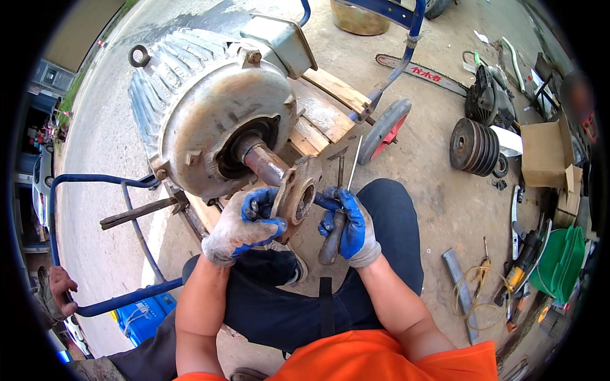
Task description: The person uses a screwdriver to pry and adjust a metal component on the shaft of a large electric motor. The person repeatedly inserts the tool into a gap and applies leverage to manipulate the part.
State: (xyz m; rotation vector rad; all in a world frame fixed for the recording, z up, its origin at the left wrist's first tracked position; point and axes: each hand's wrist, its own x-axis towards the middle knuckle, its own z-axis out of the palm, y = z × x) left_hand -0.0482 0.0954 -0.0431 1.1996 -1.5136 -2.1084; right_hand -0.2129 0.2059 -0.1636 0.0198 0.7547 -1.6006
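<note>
A large grey electric motor (213, 120) stands in front of me, its bare steel shaft (265, 163) pointing toward me. At the shaft's end is a worn, rusty metal bearing cover (295, 197) with a round hole. My left hand (240, 225), in a white and blue work glove, is closed around the cover's near left edge. My gloved right hand (356, 232) grips a worn-handled screwdriver (332, 246), handle down and dark blade up. A thin bright rod (356, 162) also rises from that hand; its lower end is hidden by the fingers.
Wooden planks (318, 120) lie under the motor on a blue-framed cart (130, 296) with a rubber wheel (384, 132). Another person's hand (61, 289) rests on the frame. To the right lie a chainsaw (486, 95), a grooved pulley (473, 147), a cardboard box (545, 155) and several tools.
</note>
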